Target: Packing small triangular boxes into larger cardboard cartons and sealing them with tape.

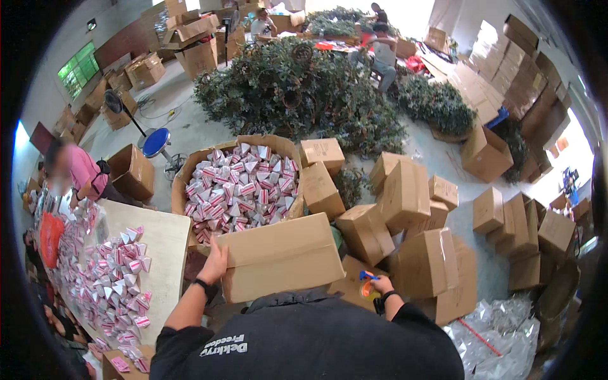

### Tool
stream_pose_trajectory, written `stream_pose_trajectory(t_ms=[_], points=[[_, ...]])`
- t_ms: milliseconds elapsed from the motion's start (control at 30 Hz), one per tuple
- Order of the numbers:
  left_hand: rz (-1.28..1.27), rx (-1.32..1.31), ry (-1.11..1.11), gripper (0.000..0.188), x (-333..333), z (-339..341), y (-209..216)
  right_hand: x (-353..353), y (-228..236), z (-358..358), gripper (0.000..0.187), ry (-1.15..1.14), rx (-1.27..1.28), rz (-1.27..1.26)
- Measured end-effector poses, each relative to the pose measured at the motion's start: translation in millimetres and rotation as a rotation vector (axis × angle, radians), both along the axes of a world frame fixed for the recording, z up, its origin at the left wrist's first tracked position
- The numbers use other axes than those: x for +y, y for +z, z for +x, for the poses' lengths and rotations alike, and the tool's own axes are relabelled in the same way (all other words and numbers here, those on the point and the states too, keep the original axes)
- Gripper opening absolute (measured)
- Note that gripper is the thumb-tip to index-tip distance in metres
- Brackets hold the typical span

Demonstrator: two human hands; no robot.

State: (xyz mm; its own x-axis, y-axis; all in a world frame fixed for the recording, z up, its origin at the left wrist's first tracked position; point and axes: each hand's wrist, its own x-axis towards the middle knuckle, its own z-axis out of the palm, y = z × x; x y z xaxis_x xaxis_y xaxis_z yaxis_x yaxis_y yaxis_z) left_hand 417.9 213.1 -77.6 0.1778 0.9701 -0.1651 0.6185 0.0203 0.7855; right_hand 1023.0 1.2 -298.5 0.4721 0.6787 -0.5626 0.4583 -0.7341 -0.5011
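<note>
A brown cardboard box (278, 250) is in front of my chest, its broad upper face showing with a seam across it. My left hand (215, 261) grips the box's left end, the thumb side near its upper corner. Off the box's right end, my right hand (382, 284) is closed around a tape dispenser (367, 286) with blue and orange parts; a gap separates it from the box. Beyond the box, a large open carton (278, 144) is filled with small silver-white, pink-striped triangular packets (244, 183).
A pale table (168, 253) at left bears more packets; a person in pink (85, 168) works beside it. Several cardboard boxes (405, 196) are piled at right, near clear plastic wrap (500, 332). Heaped artificial greenery (297, 95) lies ahead, and a blue stool (156, 142) stands left.
</note>
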Motion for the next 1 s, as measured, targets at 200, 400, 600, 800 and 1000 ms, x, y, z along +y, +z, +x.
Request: stream_pose_trajectory(t_ms=[200, 400, 600, 800, 1000], points=[[-0.075, -0.015, 0.067, 0.064, -137, 15, 33, -64, -59, 13, 0.038, -0.055, -0.039, -0.152], [0.117, -0.34, 0.592, 0.046, -123, 38, -8, -129, -165, -6, 0.039, 0.017, -0.02, -0.247], [0.24, -0.173, 0.321, 0.042, -92, 16, 13, -128, -155, -55, 0.034, 0.032, 0.255, -0.346], [0.208, 0.048, 0.379, 0.039, -44, -47, -8, -117, -110, -46, 0.033, -0.343, 0.533, -0.135], [-0.063, 0.198, 0.505, 0.065, 1, -7, 20, -135, -11, -26, 0.036, 0.221, 0.354, -0.398]])
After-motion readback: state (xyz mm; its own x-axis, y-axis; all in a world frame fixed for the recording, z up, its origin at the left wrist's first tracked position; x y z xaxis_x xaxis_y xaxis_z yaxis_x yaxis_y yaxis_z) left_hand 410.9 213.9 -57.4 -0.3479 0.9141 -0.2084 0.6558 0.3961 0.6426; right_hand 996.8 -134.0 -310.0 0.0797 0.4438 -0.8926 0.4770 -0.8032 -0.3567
